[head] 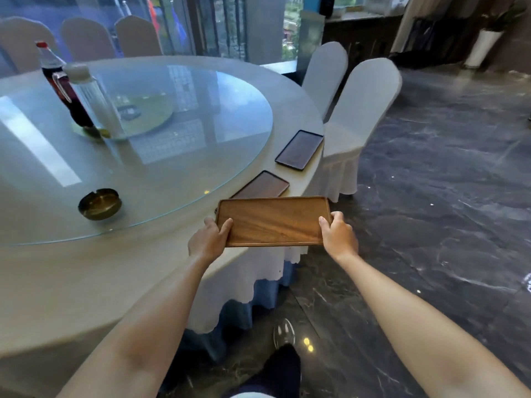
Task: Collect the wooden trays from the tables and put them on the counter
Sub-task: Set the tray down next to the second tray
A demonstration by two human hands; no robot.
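I hold a brown wooden tray point(273, 221) level over the right edge of the round table point(86, 271). My left hand point(208, 238) grips its left end and my right hand point(339, 235) grips its right end. Two more dark wooden trays lie flat on the table rim beyond it: a near tray point(263, 186), partly hidden behind the held one, and a far tray point(299, 153) close to the white chairs. A counter point(362, 20) stands far back by the window.
A glass turntable point(172, 133) carries a cola bottle point(61, 84), a clear bottle point(93, 101) and a brass ashtray point(100, 203). Two white-covered chairs point(359, 110) stand to the right of the table. Dark marble floor point(431, 225) spreads to the right.
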